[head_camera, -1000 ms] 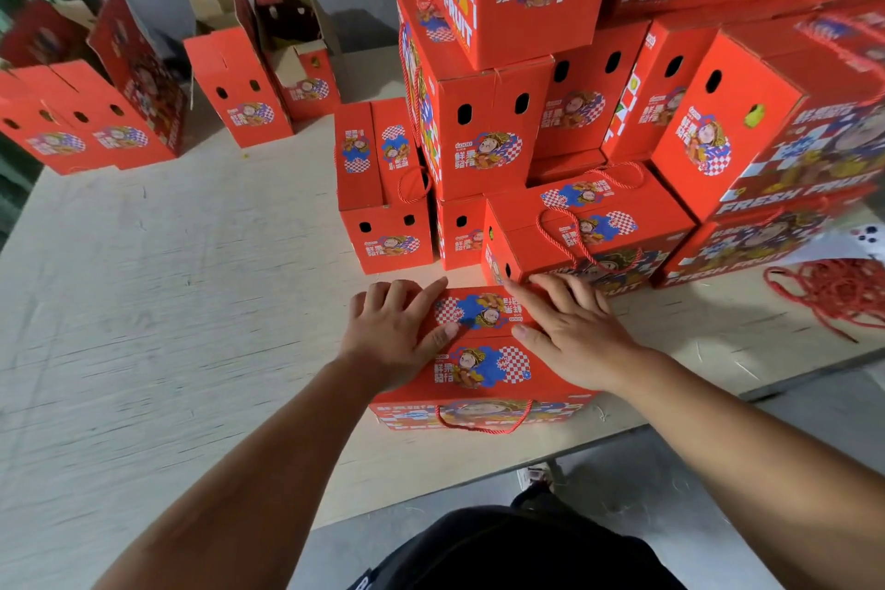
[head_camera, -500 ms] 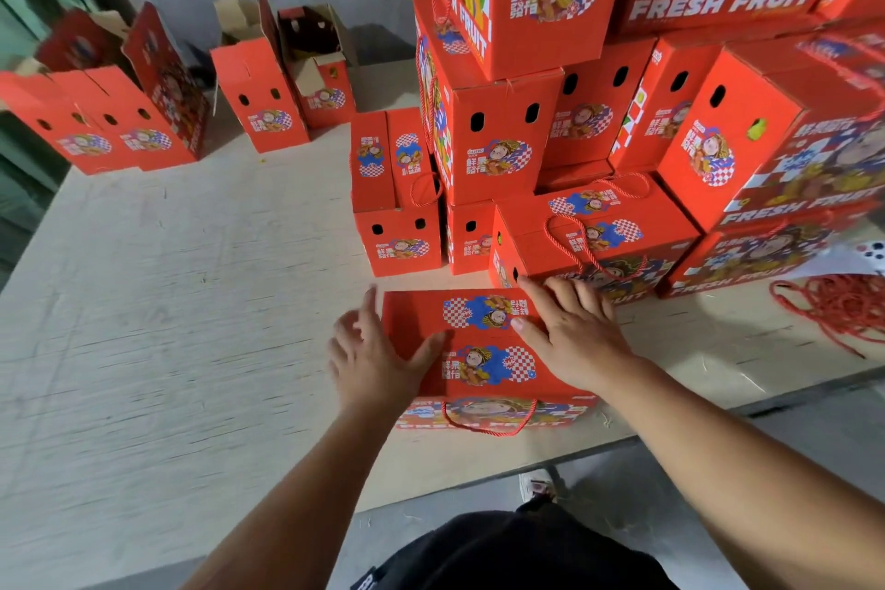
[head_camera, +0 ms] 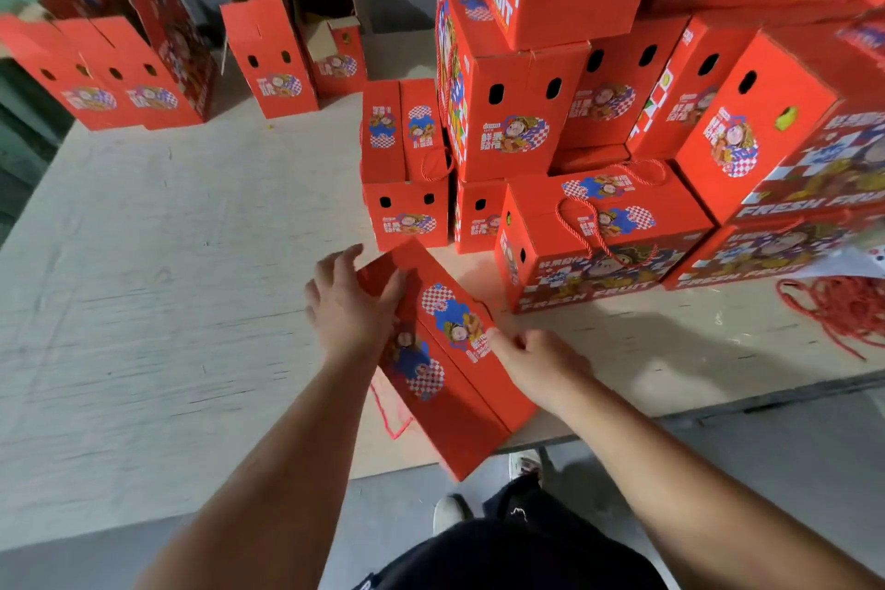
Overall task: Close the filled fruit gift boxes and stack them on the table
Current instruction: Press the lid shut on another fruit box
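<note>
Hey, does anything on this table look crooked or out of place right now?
Yes. The box in hand sits skewed, one corner jutting past the table edge, unlike the squarely stacked boxes. The left hand grips its far end; the right hand touches its side. Loose red cords lie tangled at right.

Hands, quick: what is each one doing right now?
Left hand: grips the far end of the red gift box, thumb on top.
Right hand: fingers curled at the box's right edge; grip cannot be told.

Pale wooden table bears stacked red gift boxes, open boxes, red cords
</note>
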`<state>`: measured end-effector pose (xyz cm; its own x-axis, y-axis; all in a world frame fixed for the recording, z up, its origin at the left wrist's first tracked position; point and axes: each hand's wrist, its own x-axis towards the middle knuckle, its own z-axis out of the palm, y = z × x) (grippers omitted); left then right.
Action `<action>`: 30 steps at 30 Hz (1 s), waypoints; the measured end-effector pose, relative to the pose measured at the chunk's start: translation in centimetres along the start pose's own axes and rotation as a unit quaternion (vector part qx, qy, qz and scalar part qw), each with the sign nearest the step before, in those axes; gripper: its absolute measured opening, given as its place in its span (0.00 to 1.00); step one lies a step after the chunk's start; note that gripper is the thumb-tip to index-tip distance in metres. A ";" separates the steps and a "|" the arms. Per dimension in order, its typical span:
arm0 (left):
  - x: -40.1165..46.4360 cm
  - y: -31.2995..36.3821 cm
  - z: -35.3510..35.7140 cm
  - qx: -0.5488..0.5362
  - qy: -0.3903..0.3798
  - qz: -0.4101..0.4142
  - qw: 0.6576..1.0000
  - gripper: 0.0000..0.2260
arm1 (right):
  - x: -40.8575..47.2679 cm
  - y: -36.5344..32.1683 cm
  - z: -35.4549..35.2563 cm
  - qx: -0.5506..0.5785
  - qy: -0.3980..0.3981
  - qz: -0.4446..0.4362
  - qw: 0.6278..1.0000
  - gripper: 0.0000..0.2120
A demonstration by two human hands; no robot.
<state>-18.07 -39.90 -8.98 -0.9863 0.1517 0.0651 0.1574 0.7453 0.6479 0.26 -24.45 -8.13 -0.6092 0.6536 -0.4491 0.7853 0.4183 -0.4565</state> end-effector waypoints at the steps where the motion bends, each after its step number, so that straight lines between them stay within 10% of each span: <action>1: -1.5 -1.0 -0.1 -0.075 0.021 -0.072 0.994 0.36 | -0.4 0.0 0.3 0.058 -0.074 0.024 0.995 0.38; 5: -6.7 -1.9 -0.3 -0.394 -0.191 -0.290 0.851 0.30 | -0.7 -0.7 0.0 0.240 -0.147 0.006 0.960 0.18; 9: -7.4 -3.6 -3.1 -0.314 -0.301 -0.309 0.846 0.34 | -0.7 -2.6 -1.1 0.269 -0.072 -0.117 0.953 0.05; 14: -6.7 -0.8 -8.4 -0.510 -0.287 -0.269 0.765 0.16 | -4.6 -6.3 -1.5 0.325 -0.077 -0.252 0.908 0.03; 17: -7.5 3.2 -11.2 -0.496 -0.278 -0.080 0.819 0.21 | -7.8 -8.3 0.3 0.295 -0.224 -0.285 0.884 0.14; 22: -8.9 5.0 -13.3 -0.173 -0.278 0.199 0.924 0.30 | -8.5 -9.4 -1.0 0.336 -0.168 -0.249 0.893 0.06; 26: -8.2 3.7 -13.4 -0.359 -0.169 0.093 0.913 0.16 | -6.2 -12.4 -8.3 0.471 -0.151 -0.166 0.853 0.18; 30: -6.7 2.1 -12.9 -0.239 -0.027 0.132 0.962 0.06 | -7.2 -15.6 -13.6 0.553 -0.197 -0.267 0.764 0.14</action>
<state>-11.81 -47.73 1.71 -0.9089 0.3377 0.2445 0.3486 0.2938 0.8900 -6.07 -27.10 12.64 -0.9669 0.2454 -0.0692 -0.0283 -0.3728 -0.9275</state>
